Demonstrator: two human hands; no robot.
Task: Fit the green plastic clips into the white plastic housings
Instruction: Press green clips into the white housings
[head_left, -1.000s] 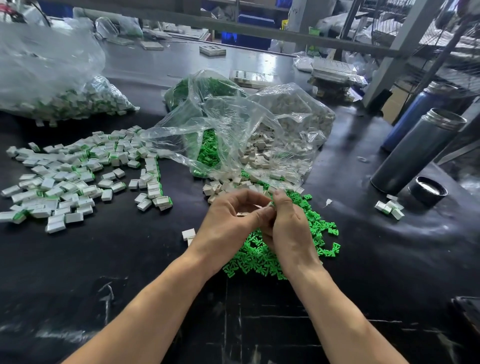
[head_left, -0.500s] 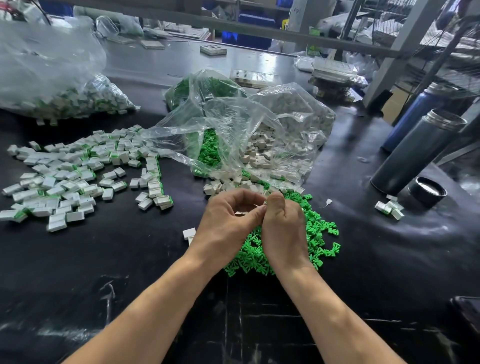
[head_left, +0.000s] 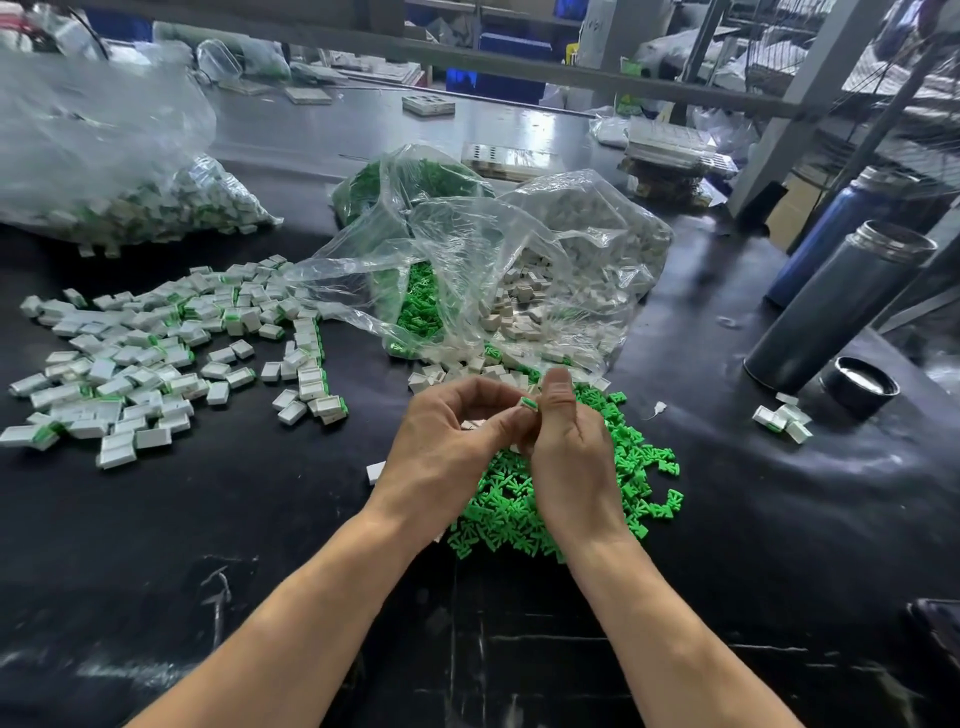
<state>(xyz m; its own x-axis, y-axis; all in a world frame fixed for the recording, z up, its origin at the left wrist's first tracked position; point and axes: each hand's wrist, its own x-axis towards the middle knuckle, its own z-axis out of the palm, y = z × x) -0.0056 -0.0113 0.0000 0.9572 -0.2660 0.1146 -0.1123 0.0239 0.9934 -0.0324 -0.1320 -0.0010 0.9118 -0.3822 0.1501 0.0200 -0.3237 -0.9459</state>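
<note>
Both grips meet at centre frame, just above the near pile of loose parts. Left hand and right hand pinch one small assembly between thumbs and fingertips: a white housing with a green clip showing at its upper edge. Whether the clip is fully seated cannot be told, since the fingers hide most of the piece.

Progress, as judged from the layout. Done: a broad spread of finished housings with green edges lies on the black counter at left, and a filled clear bag of similar pieces sits at far left. A small group of pieces lies at right, near a dark cap and two metal flasks.

Left: a heap of loose green clips lies under and just right of the hands, and an open plastic bag beyond them holds more clips and many unfitted white housings. A further bag of green parts lies behind it. The supply appears large, so the job seems well under way but far from complete.

Writing: no brand, label or legible text can be read anywhere in the view.
</note>
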